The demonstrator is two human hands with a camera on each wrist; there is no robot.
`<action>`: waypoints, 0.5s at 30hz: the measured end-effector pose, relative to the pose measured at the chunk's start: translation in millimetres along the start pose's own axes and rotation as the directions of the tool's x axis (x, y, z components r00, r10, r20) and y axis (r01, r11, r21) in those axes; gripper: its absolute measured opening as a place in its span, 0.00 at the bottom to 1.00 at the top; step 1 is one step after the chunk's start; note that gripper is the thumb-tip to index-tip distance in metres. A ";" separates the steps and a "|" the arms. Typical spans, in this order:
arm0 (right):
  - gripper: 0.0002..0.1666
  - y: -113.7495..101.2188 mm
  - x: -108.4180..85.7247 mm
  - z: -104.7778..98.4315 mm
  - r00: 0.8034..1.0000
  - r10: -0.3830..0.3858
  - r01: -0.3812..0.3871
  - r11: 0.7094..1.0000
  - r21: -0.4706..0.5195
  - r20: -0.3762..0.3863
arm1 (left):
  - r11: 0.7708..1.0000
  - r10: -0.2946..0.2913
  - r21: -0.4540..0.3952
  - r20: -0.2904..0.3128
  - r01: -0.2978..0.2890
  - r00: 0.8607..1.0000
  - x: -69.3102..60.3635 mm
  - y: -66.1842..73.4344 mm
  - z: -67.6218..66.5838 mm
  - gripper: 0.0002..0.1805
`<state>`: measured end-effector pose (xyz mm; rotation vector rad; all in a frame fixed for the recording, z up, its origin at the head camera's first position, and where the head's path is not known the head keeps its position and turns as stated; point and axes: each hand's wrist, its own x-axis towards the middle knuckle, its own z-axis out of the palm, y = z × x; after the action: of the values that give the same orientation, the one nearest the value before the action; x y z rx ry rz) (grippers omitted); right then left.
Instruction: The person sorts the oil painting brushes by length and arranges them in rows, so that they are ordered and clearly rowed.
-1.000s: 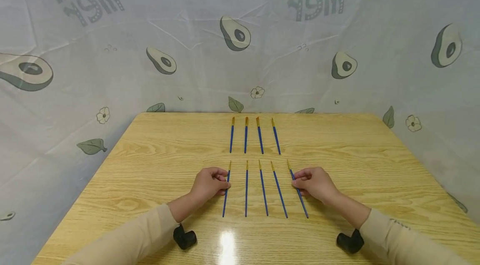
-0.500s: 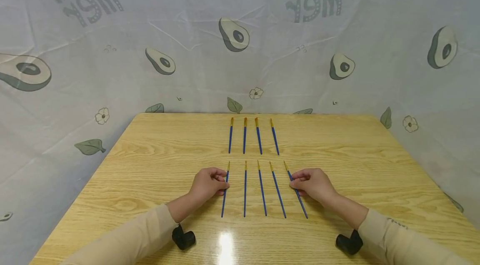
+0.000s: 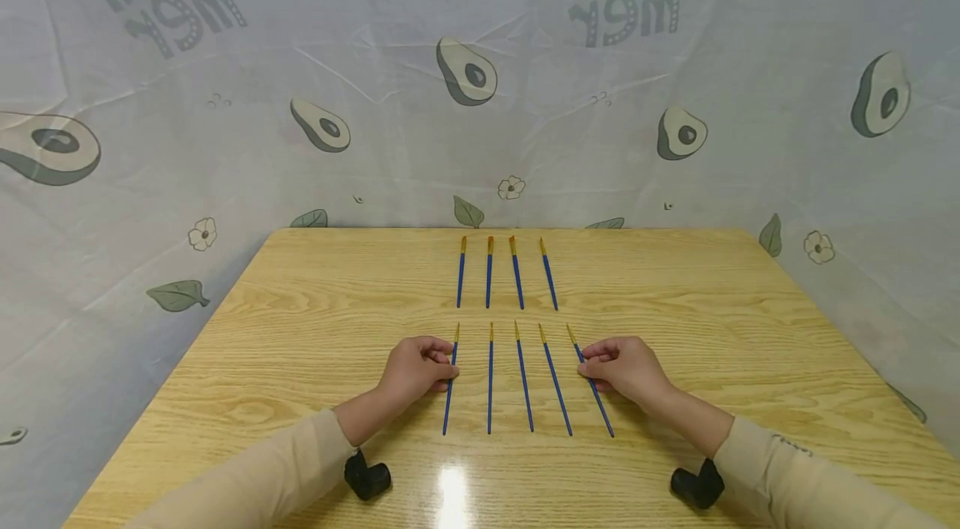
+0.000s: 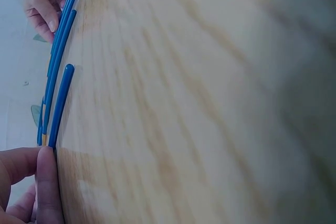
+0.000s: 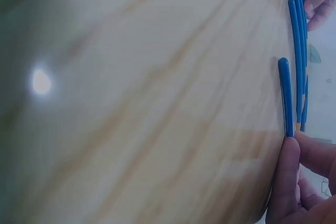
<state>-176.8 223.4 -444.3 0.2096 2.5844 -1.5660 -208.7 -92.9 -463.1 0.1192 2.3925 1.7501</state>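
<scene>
Two rows of blue-handled paintbrushes lie on the table, bristles pointing away from me. In the head view my left hand (image 3: 416, 364) pinches the leftmost near-row paintbrush (image 3: 447, 404) between thumb and fingers. The rightmost near-row paintbrush (image 3: 601, 409) is pinched by my right hand (image 3: 628, 369); it slants, with its tip toward the left. Between them lie three thin brushes, among them a middle paintbrush (image 3: 524, 386), untouched. Each wrist view shows a rounded handle end, the left brush's (image 4: 64, 95) and the right brush's (image 5: 285, 90), sticking out past thumb and finger.
Behind the near row, several wider brushes, one a flat paintbrush (image 3: 489, 279), form a far row. The wooden table (image 3: 315, 287) ends at a hanging avocado-print cloth (image 3: 405, 146). A black device sits under each wrist, the left wrist device (image 3: 367, 476) and the right wrist device (image 3: 697, 485).
The tip of the right-hand paintbrush has shifted slightly left, toward its neighbour. The left hand keeps its pinch in place. The head view has shifted slightly.
</scene>
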 end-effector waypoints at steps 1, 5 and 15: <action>0.14 0.0 0.2 0.1 1.000 0.003 -0.003 1.000 0.001 -0.001 | 1.000 -0.002 0.000 -0.002 0.002 1.000 0.1 0.2 0.0 0.15; 0.14 -1.1 0.7 0.0 1.000 0.013 -0.013 1.000 0.006 0.000 | 1.000 -0.009 -0.001 -0.006 0.009 1.000 0.8 0.6 0.0 0.15; 0.15 -6.3 2.3 -1.6 0.999 0.029 -0.030 0.999 0.025 0.030 | 1.000 -0.023 -0.012 0.000 0.023 1.000 3.6 2.7 -2.6 0.15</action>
<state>-180.2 222.1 -438.5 0.2241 2.5285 -1.5799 -212.9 -93.9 -460.1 0.0895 2.3733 1.7550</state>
